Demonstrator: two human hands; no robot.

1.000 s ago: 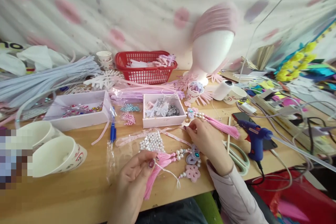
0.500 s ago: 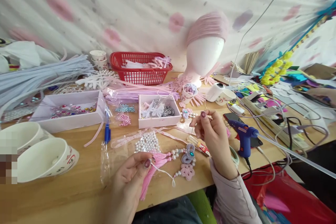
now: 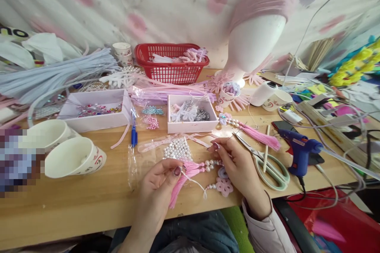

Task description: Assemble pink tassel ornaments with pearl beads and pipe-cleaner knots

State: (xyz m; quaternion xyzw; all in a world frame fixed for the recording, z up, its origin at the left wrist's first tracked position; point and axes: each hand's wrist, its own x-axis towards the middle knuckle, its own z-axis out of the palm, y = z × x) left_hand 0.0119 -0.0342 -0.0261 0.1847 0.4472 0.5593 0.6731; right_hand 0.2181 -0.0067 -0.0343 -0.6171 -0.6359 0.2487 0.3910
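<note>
My left hand is closed, thumb and forefinger pinching a thin white cord whose looped end hangs to the right. Behind those fingertips lies a pink tassel, joined to a string of pearly beads. A pink looped flower rests on the table under my right hand, which partly covers a grey flower. The right thumb and forefinger are pinched together above the beads; what they hold is too fine to make out. Loose white pearls lie on clear plastic beyond my hands.
Scissors, a second pink tassel and a blue glue gun lie to the right. White boxes of trinkets, a red basket and a mannequin head stand behind. Paper cups stand at left.
My right hand has come down and left, closer to my left hand, uncovering the scissors and second tassel. The left hand still pinches the cord. The view has shifted.
</note>
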